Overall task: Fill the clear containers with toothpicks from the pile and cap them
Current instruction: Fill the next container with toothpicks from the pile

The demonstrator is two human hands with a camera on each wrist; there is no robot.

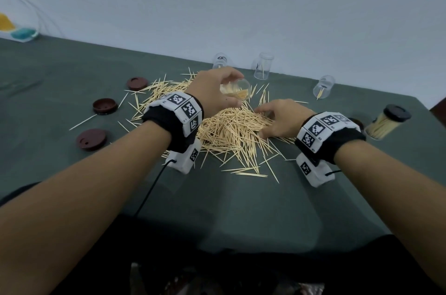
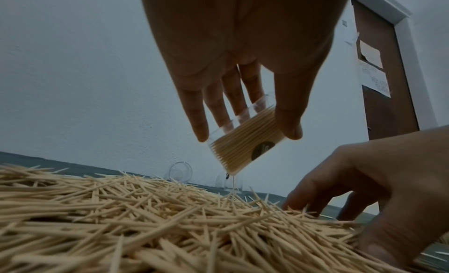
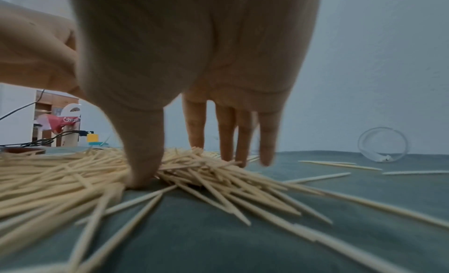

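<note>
Holding a clear container (image 1: 235, 92) half full of toothpicks, tilted above the pile (image 1: 231, 130), the left hand (image 1: 214, 92) grips it; right hand (image 1: 281, 121) presses spread fingers into the pile's right edge, bare cloth (image 1: 241, 210) nearer.

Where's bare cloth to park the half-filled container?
Free: near strip of green cloth between the forearms, below the toothpick pile; far-left cloth beyond the three brown lids. Crowded: pile centre under both hands, back edge with empty containers, right edge by the capped container.
</note>
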